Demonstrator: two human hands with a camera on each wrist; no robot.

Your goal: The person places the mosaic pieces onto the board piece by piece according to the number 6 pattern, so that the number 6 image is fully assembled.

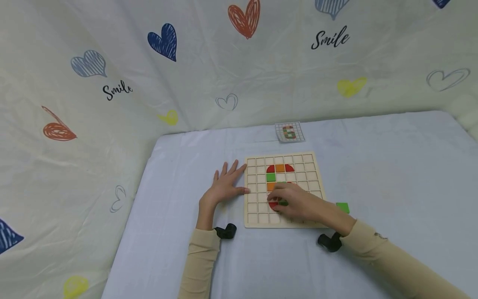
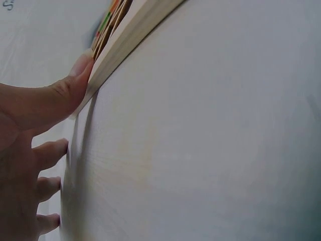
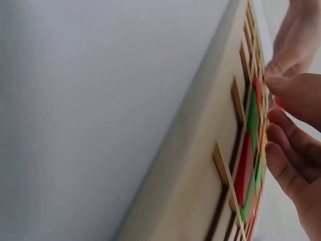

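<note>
A wooden grid board [image 1: 257, 218] lies on the white-covered table, with red, orange and green pieces set in its squares. At its left edge my left hand [image 1: 223, 189] has its fingers spread; the thumb [image 2: 83, 68] touches the board's side. Over the board's middle, my right hand [image 1: 298, 201] has bent fingers close to the left column of pieces. A small red-orange piece [image 3: 279, 103] shows between its thumb and fingers in the right wrist view, mostly hidden. A quarter-round red piece [image 1: 273, 206] and an orange square [image 1: 271, 187] lie beside this hand.
A green square [image 1: 342, 207] lies on the table right of the board, near my right forearm. Beyond the board is a card [image 1: 290, 132] printed with a coloured grid pattern. A heart-printed cloth [image 1: 201, 62] hangs behind the table.
</note>
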